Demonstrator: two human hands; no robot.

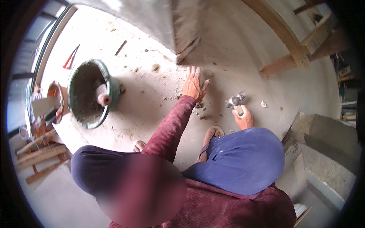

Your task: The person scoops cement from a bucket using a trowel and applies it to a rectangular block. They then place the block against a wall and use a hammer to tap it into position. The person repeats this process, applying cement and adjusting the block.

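Now the left hand (193,84) lies flat and open on the floor (243,57), empty; mortar bits (200,111) at 6 o'clock. Right hand (243,118) grips a hammer (235,100), handle hidden. Green bucket (91,93) at 9 o'clock; blue knee (239,159) covers the forearm.

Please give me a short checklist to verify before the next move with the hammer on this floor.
1. Right hand grips the hammer: ok.
2. Left hand flat on the concrete floor, fingers spread: ok.
3. Left hand apart from the hammer head: ok, but close.
4. Sandalled foot away from the hammer: not ok, it is close.
5. Green bucket out of the way, to the left: ok.
6. Mortar crumbs cleared between the hands: not ok.
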